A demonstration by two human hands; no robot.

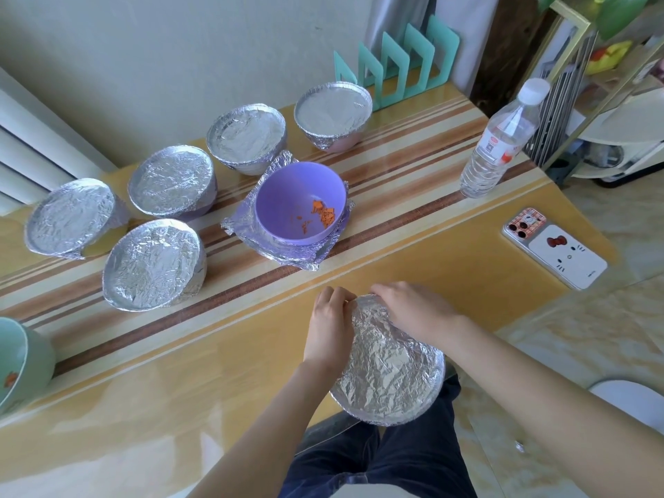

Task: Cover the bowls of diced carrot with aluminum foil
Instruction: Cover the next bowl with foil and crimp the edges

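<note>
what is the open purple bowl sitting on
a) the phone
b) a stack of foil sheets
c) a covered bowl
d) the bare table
B: the purple bowl, with a few carrot pieces inside, rests on crumpled foil sheets whose corners stick out all around its base.

A clear plastic water bottle stands near a white cartoon-cased phone on the yellow striped table; a teal slotted rack stands farther back.
</note>
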